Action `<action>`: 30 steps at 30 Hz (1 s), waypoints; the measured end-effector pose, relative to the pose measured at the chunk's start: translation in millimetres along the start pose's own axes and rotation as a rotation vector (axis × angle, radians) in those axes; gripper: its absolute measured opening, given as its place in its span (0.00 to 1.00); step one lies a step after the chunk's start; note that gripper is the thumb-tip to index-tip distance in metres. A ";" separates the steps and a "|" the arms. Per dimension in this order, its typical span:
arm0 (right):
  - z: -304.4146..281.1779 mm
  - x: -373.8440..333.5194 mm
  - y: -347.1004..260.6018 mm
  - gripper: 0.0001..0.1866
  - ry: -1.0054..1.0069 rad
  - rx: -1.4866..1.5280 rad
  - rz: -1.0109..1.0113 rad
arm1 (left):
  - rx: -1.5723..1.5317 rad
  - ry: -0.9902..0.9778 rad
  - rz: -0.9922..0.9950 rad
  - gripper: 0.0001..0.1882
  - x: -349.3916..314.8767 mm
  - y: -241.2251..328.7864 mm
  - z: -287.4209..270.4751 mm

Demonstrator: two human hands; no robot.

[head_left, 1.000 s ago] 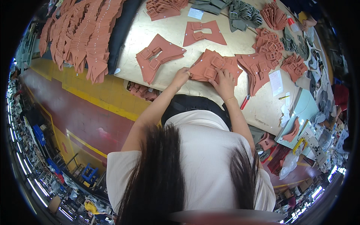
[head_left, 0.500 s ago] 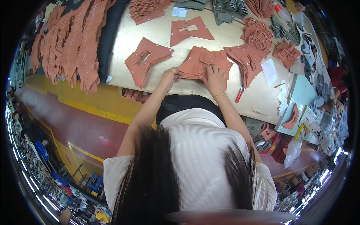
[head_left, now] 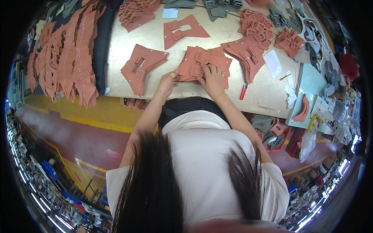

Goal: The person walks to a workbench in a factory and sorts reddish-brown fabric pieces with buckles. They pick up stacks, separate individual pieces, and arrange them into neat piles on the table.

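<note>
A small stack of terracotta leather-like pieces with covered buckles (head_left: 190, 59) lies on the table in front of me. At its near left corner, my left hand (head_left: 168, 82) is closed, thumb and fingers pinching the edge. My right hand (head_left: 213, 82) lies over the near right part of the stack, fingers curled onto the strap beside the lower buckle (head_left: 197, 70), thumb close under it. What its fingertips grip is partly hidden. To the left sits another buckled stack (head_left: 142, 66); beyond is a single piece with two buckles (head_left: 196, 29). More pieces (head_left: 246, 58) fan out on the right.
A red-handled tool (head_left: 243, 91) and a paper sheet (head_left: 273, 64) lie right of my hands. Grey-green buckled pieces (head_left: 221, 9) are at the table's far side. Long terracotta strips (head_left: 79, 58) hang at left. A pale green board (head_left: 311, 87) stands at right.
The whole view has shifted, so the table's things sit slightly further left in it. Both hands stay at the same stack, the right one still on its buckle area.
</note>
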State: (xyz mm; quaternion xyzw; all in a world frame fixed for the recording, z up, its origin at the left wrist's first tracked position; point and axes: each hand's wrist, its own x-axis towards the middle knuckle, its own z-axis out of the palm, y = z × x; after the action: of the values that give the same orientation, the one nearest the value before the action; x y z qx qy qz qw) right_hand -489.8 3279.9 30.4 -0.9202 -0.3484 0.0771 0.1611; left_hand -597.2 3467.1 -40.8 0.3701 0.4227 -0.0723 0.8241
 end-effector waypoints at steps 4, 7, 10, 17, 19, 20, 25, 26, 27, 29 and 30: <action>0.7 -0.4 -0.1 0.32 -0.025 -0.010 -0.018 | -0.064 0.013 -0.002 0.11 0.5 -2.2 -1.1; 0.6 -1.6 -2.6 0.31 -0.015 -0.039 -0.025 | -0.017 0.017 -0.005 0.11 2.5 -2.1 -2.3; 0.4 -7.0 -7.2 0.29 0.049 -0.014 -0.028 | -0.052 0.019 -0.030 0.10 5.1 -2.6 -4.5; 1.3 -24.9 -12.1 0.12 -0.127 0.145 -0.374 | -0.025 0.009 -0.061 0.08 5.1 -0.6 -9.4; 2.4 -24.4 -12.3 0.10 -0.190 0.190 -0.400 | -0.031 0.004 -0.063 0.08 5.4 1.3 -9.2; 2.6 -23.6 -12.2 0.09 -0.134 0.193 -0.401 | -0.031 0.003 -0.065 0.08 5.6 2.4 -9.1; -0.3 -19.9 -11.9 0.09 0.041 0.169 -0.311 | -0.040 0.002 -0.069 0.07 1.2 5.8 -7.5; -1.0 -19.0 -11.9 0.09 0.035 0.150 -0.284 | -0.025 -0.003 -0.052 0.08 -0.6 5.8 -6.9; -1.4 -18.1 -11.8 0.09 0.047 0.136 -0.273 | -0.009 0.001 -0.037 0.09 -2.0 5.6 -6.0; -2.0 -16.9 -11.5 0.10 0.052 0.118 -0.252 | 0.017 0.008 -0.017 0.11 -4.0 6.0 -4.3; -2.1 -16.5 -11.2 0.11 0.045 0.114 -0.242 | 0.028 0.009 -0.014 0.12 -4.7 6.4 -3.5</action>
State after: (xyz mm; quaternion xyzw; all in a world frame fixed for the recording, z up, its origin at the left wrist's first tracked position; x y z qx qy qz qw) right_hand -508.4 3276.4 36.8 -0.8623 -0.4482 0.0560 0.2289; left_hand -599.7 3473.2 -35.1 0.3789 0.4279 -0.0825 0.8164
